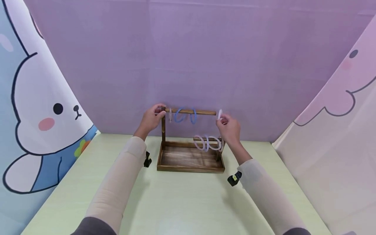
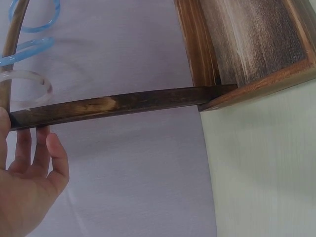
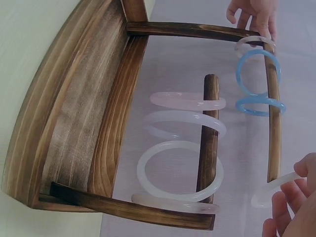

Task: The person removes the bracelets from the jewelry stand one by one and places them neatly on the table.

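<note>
At far left, a side curtain (image 1: 29,81) printed with a white cartoon rabbit on blue meets a pale green tabletop (image 1: 182,202) with a faint grain. A plain purple backdrop (image 1: 205,58) with light creases closes the rear. The left hand (image 1: 151,119), fingers bent, grips the upper left corner of the wooden stand (image 1: 163,127), thumb and fingers on opposite sides. The stand rests on the tabletop near the backdrop; its brown base tray (image 1: 191,169) has raised walls. Along the upper bar (image 1: 204,112), left to right, hang a pale ring (image 3: 256,38) and two blue rings (image 3: 259,113). At the right, the shorter lower bar (image 3: 210,153) carries a pink ring (image 3: 173,100), a lavender ring (image 3: 187,118) and two whitish rings (image 3: 140,165). The right hand (image 1: 230,128), fingers curled, pinches a white ring (image 1: 219,114) at the upper bar's free end; whether the bar enters it cannot be told. At far right, a second curtain (image 1: 337,137) shows a pink cartoon figure above cream cloth
</note>
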The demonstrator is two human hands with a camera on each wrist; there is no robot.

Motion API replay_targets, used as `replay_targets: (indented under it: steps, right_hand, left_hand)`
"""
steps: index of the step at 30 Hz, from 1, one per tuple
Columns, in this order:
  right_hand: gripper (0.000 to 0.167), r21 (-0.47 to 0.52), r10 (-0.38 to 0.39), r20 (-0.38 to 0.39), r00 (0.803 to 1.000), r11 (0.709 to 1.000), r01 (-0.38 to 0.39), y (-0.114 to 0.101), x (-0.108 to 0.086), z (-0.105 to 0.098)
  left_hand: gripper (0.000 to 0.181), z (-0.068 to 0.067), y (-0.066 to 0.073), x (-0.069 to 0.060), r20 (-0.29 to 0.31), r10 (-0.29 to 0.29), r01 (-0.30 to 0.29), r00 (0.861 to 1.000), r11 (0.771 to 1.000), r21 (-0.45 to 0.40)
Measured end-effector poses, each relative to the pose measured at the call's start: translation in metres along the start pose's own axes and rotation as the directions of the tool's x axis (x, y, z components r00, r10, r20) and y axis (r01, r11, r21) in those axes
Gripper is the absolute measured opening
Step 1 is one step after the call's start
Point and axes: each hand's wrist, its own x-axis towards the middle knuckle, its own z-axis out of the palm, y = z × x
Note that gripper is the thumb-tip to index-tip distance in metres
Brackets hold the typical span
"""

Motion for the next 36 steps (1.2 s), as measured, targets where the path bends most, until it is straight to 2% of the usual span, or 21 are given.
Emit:
replay_targets:
  steps: [5,15,25,30,36]
  right_hand:
    - [0.029,-0.017,-0.044,0.007,0.999,0.999,0.045,0.001,-0.005,-0.003]
    - [0.028,0.013,-0.138,0.056,0.989,0.990,0.137,0.003,-0.016,-0.004]
    - [0.024,0.060,-0.244,0.083,0.966,0.969,0.239,-0.003,-0.031,-0.001]
    - [0.023,0.061,-0.301,0.095,0.949,0.953,0.297,-0.003,-0.038,0.003]
    - [0.023,0.065,-0.339,0.140,0.930,0.941,0.333,-0.003,-0.047,0.007]
  left_hand:
    - [0.033,0.002,0.000,0.001,0.003,0.007,-0.007,1.000,1.000,0.004]
    - [0.034,0.002,-0.003,0.004,0.006,0.008,-0.008,1.000,1.000,0.007]
    - [0.034,0.002,-0.002,0.002,0.000,0.006,-0.006,1.000,1.000,0.019]
    - [0.033,0.002,-0.002,0.001,-0.002,0.008,-0.008,1.000,1.000,0.013]
    - [0.035,0.002,-0.003,0.001,0.000,0.020,-0.020,1.000,1.000,0.018]
